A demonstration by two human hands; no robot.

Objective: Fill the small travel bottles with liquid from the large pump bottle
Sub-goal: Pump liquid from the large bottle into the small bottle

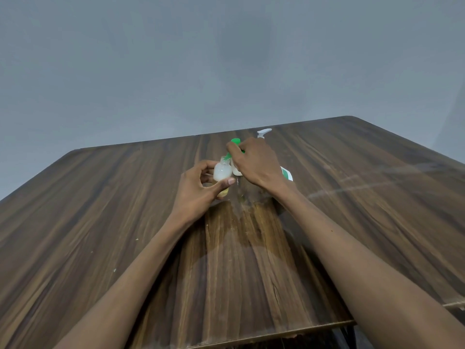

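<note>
Travel bottle (222,171) held upright over the wooden bench (100,210), a green funnel-like piece (235,143) at its neck.

Behind the hands, the large pump bottle (264,133) is mostly hidden, only its white pump head and a label edge showing. The left hand (198,190) curls round the clear bottle's body, thumb across the front. The right hand (254,162) pinches the green piece, beside a second small bottle (236,170). Judging by this, seating the green piece squarely in the open neck, bottle kept vertical, should prevent spills; the bench already looks wet.
</note>
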